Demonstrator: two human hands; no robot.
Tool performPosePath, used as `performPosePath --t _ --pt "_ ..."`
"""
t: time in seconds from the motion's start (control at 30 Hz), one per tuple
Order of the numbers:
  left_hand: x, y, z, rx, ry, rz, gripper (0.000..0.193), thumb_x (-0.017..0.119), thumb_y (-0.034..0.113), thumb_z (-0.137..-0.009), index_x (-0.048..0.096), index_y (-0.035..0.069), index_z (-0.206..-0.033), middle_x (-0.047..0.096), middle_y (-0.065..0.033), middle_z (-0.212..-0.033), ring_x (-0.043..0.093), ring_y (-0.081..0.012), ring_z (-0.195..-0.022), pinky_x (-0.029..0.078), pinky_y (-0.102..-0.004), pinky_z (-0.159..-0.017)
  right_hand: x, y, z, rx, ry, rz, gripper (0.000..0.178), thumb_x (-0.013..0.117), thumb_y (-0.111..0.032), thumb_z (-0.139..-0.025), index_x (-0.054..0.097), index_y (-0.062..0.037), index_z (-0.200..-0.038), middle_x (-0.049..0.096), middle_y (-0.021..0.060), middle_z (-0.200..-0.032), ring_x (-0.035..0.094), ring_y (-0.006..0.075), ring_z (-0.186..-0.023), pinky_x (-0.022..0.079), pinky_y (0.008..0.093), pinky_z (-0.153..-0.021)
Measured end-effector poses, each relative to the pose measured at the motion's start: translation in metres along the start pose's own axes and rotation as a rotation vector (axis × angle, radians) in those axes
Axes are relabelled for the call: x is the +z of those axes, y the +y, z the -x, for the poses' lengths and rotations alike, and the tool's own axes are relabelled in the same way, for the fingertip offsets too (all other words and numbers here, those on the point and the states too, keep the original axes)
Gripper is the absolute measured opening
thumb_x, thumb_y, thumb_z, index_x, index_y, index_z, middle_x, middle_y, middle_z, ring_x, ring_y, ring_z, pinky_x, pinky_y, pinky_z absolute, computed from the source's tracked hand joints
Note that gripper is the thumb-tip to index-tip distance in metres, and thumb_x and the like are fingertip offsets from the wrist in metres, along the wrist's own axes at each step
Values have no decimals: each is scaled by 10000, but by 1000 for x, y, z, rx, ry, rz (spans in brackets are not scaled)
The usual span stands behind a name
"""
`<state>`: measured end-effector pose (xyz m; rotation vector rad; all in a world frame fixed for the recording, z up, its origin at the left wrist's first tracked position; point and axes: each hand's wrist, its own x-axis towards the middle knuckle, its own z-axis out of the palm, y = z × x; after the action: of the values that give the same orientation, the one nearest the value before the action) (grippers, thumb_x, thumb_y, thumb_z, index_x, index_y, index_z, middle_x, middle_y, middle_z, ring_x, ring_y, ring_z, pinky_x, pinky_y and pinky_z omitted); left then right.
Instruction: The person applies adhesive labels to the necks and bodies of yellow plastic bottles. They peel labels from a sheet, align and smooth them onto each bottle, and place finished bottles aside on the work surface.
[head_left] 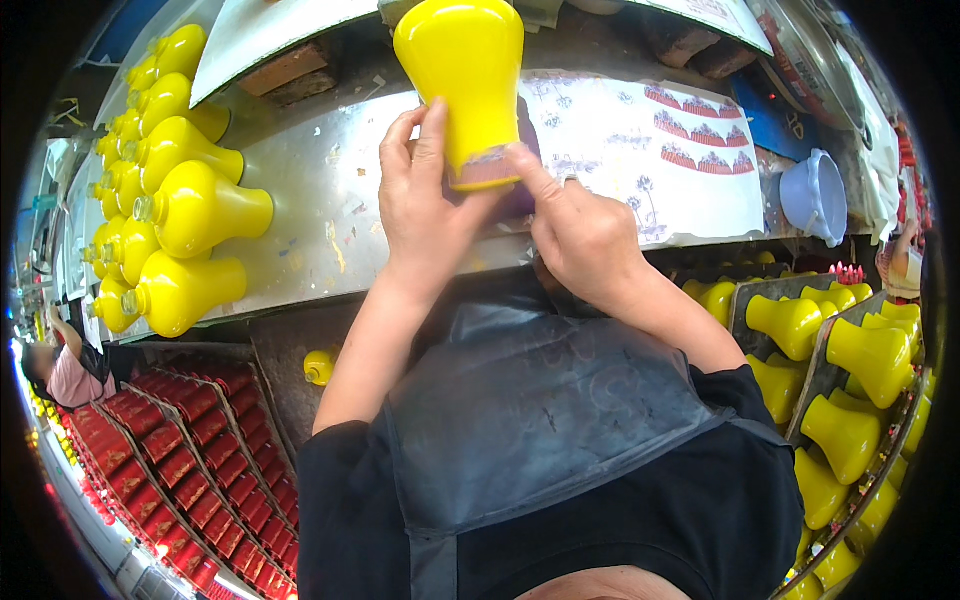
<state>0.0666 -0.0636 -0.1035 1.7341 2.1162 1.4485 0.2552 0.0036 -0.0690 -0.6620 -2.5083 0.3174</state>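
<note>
Above the metal table [300, 245], the yellow bottle [460, 80] sits gripped in your left hand [420, 180], fingers along its side. Your right hand [590, 230] has its index finger on the patterned strip [488, 168] at the bottle's near end, other fingers curled; cannot tell whether it also grips. Printed sheet [645, 155] and lilac bucket [815, 197] to the right; stacked yellow bottles [208, 210] at left.
</note>
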Motion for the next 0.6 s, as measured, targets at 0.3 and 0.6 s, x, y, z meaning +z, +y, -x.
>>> performPosePath --t 0.3,0.6 --pt "-4 2 -1 -274 -150 551 754 639 176 -984 233 55 -1607 404 -152 -1488 536 -233 -1220 494 -389 -1036 -4 -4 -10 48 -13 25 606 629 8 -881 540 -41 -1479 638 146 -719 638 252 -556 528 347 -529" --pt "0 7 -2 -320 -121 622 704 637 178 -974 285 57 -1572 413 -159 -1461 516 -217 -1216 467 -373 -1052 -2 -6 -17 108 -2 20 542 630 -6 -897 590 -49 -1436 682 157 -774 631 247 -544 536 338 -550"
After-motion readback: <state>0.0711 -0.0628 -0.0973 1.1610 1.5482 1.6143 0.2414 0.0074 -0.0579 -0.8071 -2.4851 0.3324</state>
